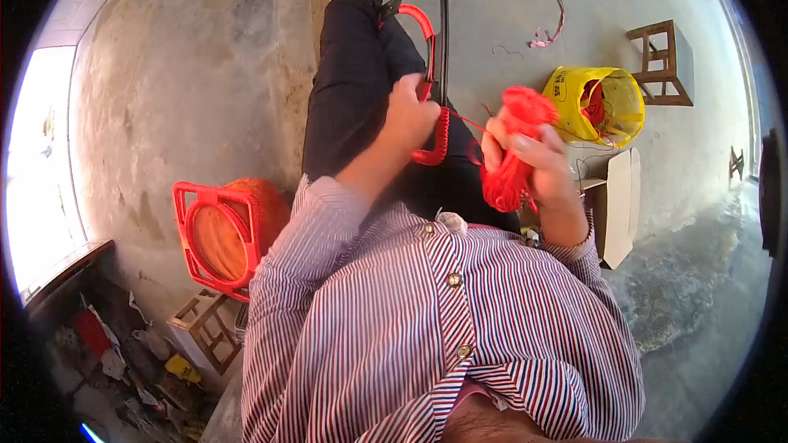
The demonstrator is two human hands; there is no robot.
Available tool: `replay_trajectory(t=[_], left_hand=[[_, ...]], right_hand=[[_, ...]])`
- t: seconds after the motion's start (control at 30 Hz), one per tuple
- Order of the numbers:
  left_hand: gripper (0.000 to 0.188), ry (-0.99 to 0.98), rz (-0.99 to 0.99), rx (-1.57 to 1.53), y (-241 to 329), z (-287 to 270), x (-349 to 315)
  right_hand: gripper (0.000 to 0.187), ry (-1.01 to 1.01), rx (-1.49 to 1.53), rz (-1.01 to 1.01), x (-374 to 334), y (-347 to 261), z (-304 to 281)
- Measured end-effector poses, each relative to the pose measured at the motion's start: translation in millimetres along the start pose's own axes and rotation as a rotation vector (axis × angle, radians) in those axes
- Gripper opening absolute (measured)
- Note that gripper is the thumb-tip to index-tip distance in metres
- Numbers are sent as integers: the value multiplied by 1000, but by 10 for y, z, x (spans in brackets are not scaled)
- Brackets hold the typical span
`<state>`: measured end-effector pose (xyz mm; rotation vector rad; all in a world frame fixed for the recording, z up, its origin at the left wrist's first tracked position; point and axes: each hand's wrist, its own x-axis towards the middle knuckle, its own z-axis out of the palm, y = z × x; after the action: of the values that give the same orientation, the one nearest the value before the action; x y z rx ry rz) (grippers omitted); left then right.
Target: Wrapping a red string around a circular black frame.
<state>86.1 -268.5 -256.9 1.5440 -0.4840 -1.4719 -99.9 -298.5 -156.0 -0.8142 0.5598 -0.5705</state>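
Note:
A black frame (pixel 445 25) with an inner curved bar lies across my dark-trousered legs, partly wrapped in red cord (pixel 441 133). My left hand (pixel 413 115) is closed around the frame near its wrapped part, its fingers partly hidden and slightly blurred. In my right hand (pixel 538 156) is a thick bundle of red cord (pixel 510 176), with the fingers wrapped round its middle. A single red strand runs from the bundle to the frame. The bundle hangs beside the frame, apart from it.
To the right, a yellow bucket (pixel 566 102) lies tipped, with red cord inside. Nearby are a wooden stool (pixel 669 61) and an open cardboard box (pixel 620 205). At left, a red-wrapped frame (pixel 185 230) leans on an orange round object (pixel 267 205). Another wooden stool (pixel 201 324) stands lower left.

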Motion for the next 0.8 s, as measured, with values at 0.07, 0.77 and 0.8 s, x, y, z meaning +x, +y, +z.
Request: replay_trajectory(t=[0.07, 0.77, 0.8], left_hand=[[48, 248, 859, 588, 88, 126, -221], [18, 511, 873, 756, 56, -104, -359], [18, 513, 956, 743, 137, -68, -421]], right_hand=[[27, -115, 125, -90, -38, -241, 178], [34, 51, -1132, -336, 708, 518, -178], [38, 56, -1067, -448, 683, 500, -151]])
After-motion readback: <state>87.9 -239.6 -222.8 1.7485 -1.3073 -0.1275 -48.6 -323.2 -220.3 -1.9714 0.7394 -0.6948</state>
